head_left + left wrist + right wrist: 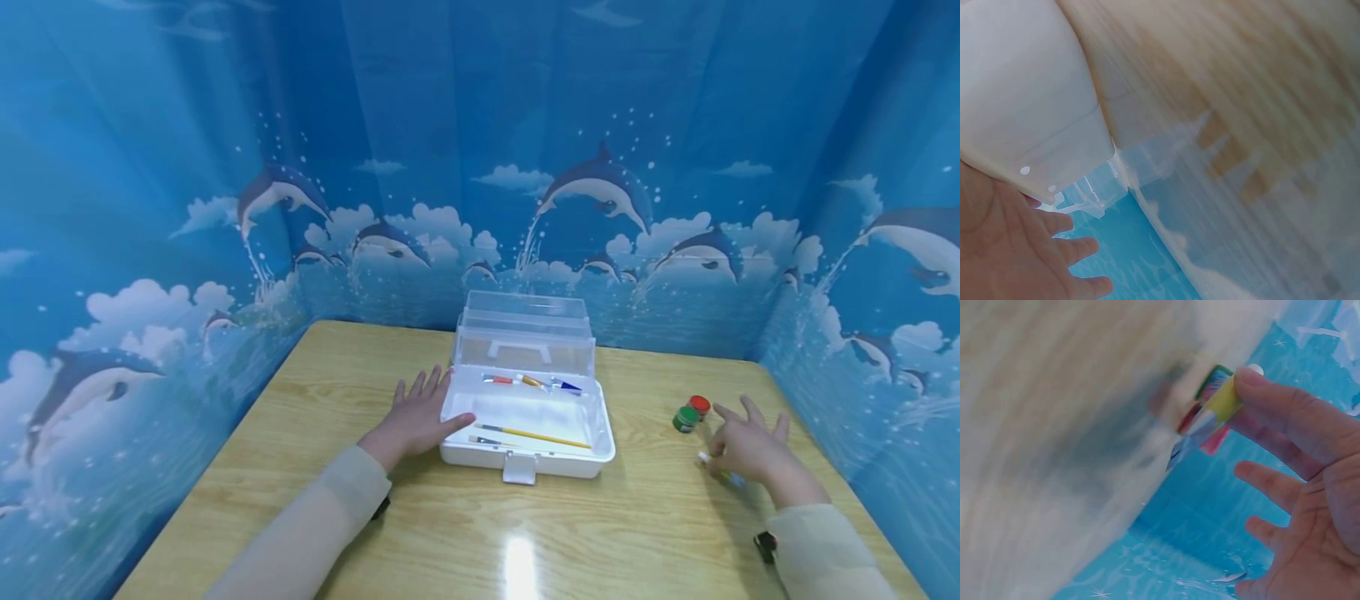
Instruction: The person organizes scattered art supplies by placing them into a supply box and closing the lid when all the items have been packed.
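Observation:
My right hand (750, 454) pinches a small yellow paint tube (1225, 400) between thumb and index finger, the other fingers spread. Its white cap (703, 457) points toward the box in the head view. Just beyond the fingers stand two small jars, one with a green lid (686, 418) and one with a red lid (699, 406). My left hand (417, 421) lies with fingers straight along the left side of a white box (555, 467), thumb over its rim. Inside the box are two brushes, one with a yellow handle (547, 437), and three small tubes (532, 382) at the back.
The box's clear lid (525, 329) stands raised at the back, and its white latch (519, 468) hangs down in front. Under everything is a wood-grain table (615, 533). Blue dolphin-print curtains (450, 125) enclose its back and sides.

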The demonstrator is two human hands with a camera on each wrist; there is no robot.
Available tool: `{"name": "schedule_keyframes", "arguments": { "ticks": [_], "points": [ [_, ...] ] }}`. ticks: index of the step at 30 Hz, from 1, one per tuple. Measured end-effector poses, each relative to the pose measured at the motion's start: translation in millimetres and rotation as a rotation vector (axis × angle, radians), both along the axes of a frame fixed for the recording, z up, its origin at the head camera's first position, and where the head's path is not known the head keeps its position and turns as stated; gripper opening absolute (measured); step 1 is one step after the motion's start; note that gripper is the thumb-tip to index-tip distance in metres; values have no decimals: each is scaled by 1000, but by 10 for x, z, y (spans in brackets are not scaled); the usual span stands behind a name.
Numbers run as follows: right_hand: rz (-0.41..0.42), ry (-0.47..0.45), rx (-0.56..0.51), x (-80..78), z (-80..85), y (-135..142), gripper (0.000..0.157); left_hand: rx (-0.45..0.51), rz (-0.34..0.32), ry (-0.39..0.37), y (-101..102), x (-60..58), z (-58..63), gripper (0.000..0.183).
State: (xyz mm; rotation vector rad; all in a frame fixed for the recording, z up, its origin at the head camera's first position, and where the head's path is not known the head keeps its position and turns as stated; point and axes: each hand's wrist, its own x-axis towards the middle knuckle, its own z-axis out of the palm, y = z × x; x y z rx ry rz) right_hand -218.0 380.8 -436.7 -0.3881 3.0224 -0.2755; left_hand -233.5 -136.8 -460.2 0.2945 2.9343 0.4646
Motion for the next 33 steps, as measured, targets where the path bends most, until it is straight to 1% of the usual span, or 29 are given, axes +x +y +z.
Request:
{"name": "schedule_keyframes", "arguments": {
  "ticks": [7, 14, 18, 24, 29, 33],
  "points": [
    [0, 21, -8, -5, 203, -114, 19, 1, 1, 2, 1, 1, 9, 105],
    [32, 85, 7, -38, 392, -262, 17, 8, -3, -6, -1, 18, 28, 107],
    [38, 105, 10, -76, 477, -358, 17, 4, -4, -6, 0, 21, 34, 108],
    [50, 124, 0, -101, 609, -499, 10, -6, -3, -4, 4, 19, 40, 107],
    [66, 143, 5, -133, 689, -602, 8, 0, -3, -9, 7, 15, 43, 107],
    [60, 143, -2, -167, 739, -687, 6, -3, 0, -8, 11, 11, 40, 103]
  ]
}}
